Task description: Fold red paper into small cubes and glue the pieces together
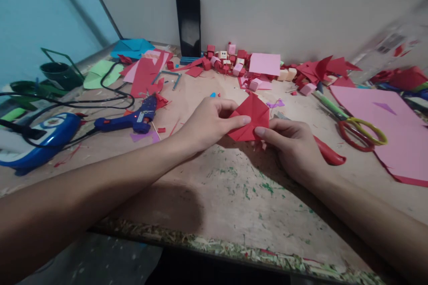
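Note:
A folded piece of red paper is held just above the worn wooden tabletop, near its middle. My left hand pinches its left side, thumb stretched across the front. My right hand grips the lower right corner with thumb and fingers closed on the paper. Both forearms reach in from the near edge.
A blue glue gun with black cable lies to the left. Scissors with red and yellow handles rest on the right, by a pink sheet. A red-handled tool lies beside my right hand. A dark phone leans on the wall among paper scraps and small cubes.

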`<state>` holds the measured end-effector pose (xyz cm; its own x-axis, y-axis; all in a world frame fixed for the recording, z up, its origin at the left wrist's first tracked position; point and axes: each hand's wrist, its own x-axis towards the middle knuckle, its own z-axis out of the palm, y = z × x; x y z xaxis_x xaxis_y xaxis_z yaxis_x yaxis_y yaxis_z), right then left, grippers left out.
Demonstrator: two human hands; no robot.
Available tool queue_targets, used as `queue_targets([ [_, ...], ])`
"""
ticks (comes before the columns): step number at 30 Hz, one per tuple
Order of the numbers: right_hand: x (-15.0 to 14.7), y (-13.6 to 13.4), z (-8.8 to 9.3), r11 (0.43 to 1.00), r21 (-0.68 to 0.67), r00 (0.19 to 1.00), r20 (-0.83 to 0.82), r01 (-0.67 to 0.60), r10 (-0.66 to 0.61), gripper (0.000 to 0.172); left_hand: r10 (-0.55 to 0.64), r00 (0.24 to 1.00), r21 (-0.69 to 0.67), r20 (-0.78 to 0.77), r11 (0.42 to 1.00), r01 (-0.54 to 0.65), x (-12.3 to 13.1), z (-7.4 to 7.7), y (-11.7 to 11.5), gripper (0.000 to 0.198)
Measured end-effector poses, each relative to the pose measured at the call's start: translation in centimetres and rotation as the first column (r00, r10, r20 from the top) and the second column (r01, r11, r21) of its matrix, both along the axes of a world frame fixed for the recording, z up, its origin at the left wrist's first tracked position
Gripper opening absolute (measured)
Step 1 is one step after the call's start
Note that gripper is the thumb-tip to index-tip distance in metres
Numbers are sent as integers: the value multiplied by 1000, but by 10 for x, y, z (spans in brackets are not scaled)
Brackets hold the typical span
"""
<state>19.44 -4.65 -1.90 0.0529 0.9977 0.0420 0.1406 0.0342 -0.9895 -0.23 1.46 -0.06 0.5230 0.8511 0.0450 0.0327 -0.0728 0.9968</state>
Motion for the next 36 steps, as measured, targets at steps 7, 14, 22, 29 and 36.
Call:
queue_targets([
  [7, -1, 2, 0, 999, -30, 997, -68, 44, -46, 16, -58, 998, 2, 9, 998, 58, 0, -3, 2, 20],
  [14, 1, 0, 9, 987, -107, 988, 85, -121, 130, 21, 71, 994, 285, -87, 958, -43, -3, 10, 1, 10],
  [22, 4, 1, 10, 985, -118, 992, 8, -123, 125, 26, 26, 1000, 65, -17, 998, -25, -2, 5, 4, 6],
  [29, 4, 2, 12, 965, -165, 978, 16, -202, 208, 24, -80, 989, 184, -126, 978, 103, -3, 9, 2, 10],
  [36, 4, 3, 10, 984, -103, 989, -47, -143, 139, 20, -51, 995, 135, -90, 989, 63, -2, 7, 3, 11],
])
